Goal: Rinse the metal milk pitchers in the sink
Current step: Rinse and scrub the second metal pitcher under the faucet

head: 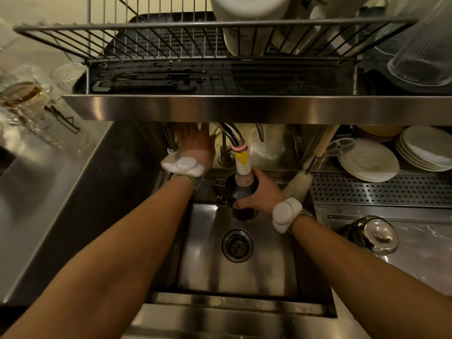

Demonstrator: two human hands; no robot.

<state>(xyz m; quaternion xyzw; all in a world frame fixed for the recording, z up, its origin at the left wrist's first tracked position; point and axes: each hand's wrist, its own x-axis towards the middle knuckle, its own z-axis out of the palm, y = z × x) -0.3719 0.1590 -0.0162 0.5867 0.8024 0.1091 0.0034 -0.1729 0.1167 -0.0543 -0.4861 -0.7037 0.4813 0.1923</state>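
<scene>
A dark metal milk pitcher (pixel 242 211) is held upright over the steel sink (pixel 203 265), right under the white ribbed nozzle of the tap (pixel 242 165). My right hand (pixel 263 192) grips the pitcher's side, thumb across the front. My left hand (pixel 194 143) reaches back to the left of the tap, up under the shelf edge; its fingers are hidden there, so what it touches cannot be told. Another shiny metal pitcher (pixel 374 234) lies on its side on the counter to the right.
A steel shelf (pixel 244 107) with a wire dish rack (pixel 171 42) hangs low over the tap. Stacked white saucers (pixel 369 160) and a bottle brush (pixel 297 183) stand at the right on a perforated tray. Glassware (pixel 24 96) sits at the left. The drain (pixel 237 245) is in the sink's middle.
</scene>
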